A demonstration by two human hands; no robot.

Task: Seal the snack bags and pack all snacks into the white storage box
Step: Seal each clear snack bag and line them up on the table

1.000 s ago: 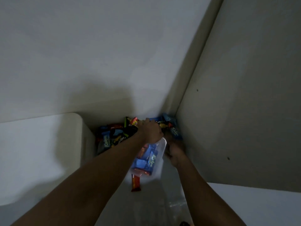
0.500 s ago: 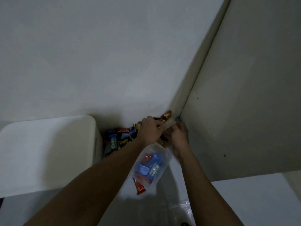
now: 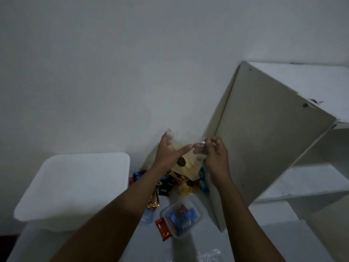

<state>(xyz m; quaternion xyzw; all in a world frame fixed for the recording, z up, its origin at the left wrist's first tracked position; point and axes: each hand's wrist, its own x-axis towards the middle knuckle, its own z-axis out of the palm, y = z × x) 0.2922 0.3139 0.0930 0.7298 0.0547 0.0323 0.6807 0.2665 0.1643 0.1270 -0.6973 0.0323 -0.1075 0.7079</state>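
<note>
Two hands pinch one clear, crinkly snack bag (image 3: 188,161) at its top: left hand (image 3: 168,154) and right hand (image 3: 215,154) both clamped on it, raised over loose glossy wrappers (image 3: 170,184); the rounded white storage box (image 3: 75,186) sits well left

- no word, brand or number can be read for certain anywhere; the light is dim and the wrappers are small.
- a blue wrapper (image 3: 186,222) inside the clear container (image 3: 198,207) bears pale script lettering, too blurred to spell out.
- a red bar (image 3: 164,229), just left of the clear container, has a small white mark that stays illegible.
</note>
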